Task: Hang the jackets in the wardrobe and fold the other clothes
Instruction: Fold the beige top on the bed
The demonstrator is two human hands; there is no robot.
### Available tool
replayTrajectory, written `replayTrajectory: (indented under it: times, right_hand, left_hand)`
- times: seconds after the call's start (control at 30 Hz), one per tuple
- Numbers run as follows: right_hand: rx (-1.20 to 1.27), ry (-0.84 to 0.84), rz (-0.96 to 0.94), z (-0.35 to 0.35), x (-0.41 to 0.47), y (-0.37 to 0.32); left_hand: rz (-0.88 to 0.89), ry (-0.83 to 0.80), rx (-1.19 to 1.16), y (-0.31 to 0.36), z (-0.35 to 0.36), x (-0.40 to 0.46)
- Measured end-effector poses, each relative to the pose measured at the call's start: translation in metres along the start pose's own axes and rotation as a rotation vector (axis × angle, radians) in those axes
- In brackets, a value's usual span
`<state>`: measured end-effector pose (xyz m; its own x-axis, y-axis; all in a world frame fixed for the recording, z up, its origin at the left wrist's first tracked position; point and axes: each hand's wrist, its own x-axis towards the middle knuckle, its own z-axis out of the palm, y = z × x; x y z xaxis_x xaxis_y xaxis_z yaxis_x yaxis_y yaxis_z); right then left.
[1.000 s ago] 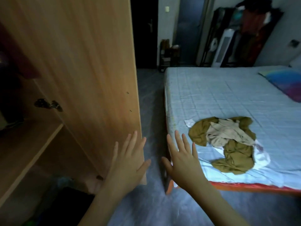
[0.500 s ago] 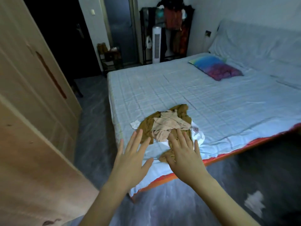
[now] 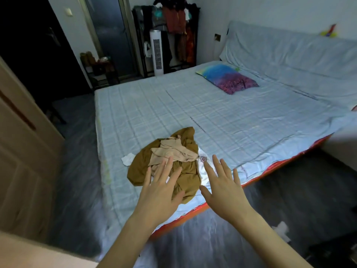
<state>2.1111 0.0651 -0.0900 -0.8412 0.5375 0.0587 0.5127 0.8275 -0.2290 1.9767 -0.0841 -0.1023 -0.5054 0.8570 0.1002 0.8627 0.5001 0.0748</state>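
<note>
Left hand (image 3: 161, 192): fingers spread wide, holds nothing, over crumpled mustard-brown garment (image 3: 185, 176); contact cannot tell. Right hand (image 3: 224, 187): fingers spread also, empty, over white cloth (image 3: 203, 171) beside pile. Beige garment (image 3: 172, 153) on top. Pile near front edge of pale blue checked bed sheet (image 3: 241, 120). Farther: blue-purple pillow (image 3: 228, 79).

Two bare hands reach over a heap of clothes on a bed

Left hand (image 3: 161, 192) spread flat, fingers splayed, over the brown garment (image 3: 185, 175); right hand (image 3: 225, 190) likewise spread, beside the heap over a white cloth (image 3: 204, 167); a beige garment (image 3: 172, 153) lies on top; the bed (image 3: 241, 120) carries a colourful pillow (image 3: 228, 78) far off.
</note>
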Motion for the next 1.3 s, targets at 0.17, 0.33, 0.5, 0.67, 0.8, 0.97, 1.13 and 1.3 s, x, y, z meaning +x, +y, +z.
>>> replayTrajectory:
  times: [0.17, 0.33, 0.5, 0.67, 0.8, 0.97, 1.13, 1.3]
  right_hand:
    - [0.011, -0.032, -0.003, 0.001, 0.032, 0.014]
    - [0.037, -0.018, -0.02, 0.003, 0.08, 0.024]
    - [0.007, 0.0, -0.061, -0.007, 0.154, 0.036]
    - [-0.017, -0.017, -0.089, -0.015, 0.225, 0.042]
    - [-0.001, -0.057, -0.088, -0.006, 0.264, 0.046]
    - [-0.019, -0.129, -0.112, 0.019, 0.3, 0.054]
    - [0.011, -0.18, -0.144, 0.043, 0.334, 0.06]
    - [-0.014, -0.27, -0.229, 0.058, 0.366, 0.076]
  left_hand:
    - [0.001, -0.031, -0.047, -0.005, 0.009, 0.035]
    - [-0.01, -0.062, -0.076, -0.02, 0.023, 0.084]
    - [-0.033, -0.063, -0.07, -0.039, 0.016, 0.152]
    - [-0.052, -0.08, -0.041, -0.063, 0.012, 0.216]
    - [-0.073, -0.08, -0.067, -0.083, 0.029, 0.255]
    - [-0.125, -0.122, -0.065, -0.106, 0.052, 0.273]
    - [-0.197, -0.188, -0.028, -0.125, 0.082, 0.285]
    - [-0.277, -0.266, -0.006, -0.128, 0.105, 0.297]
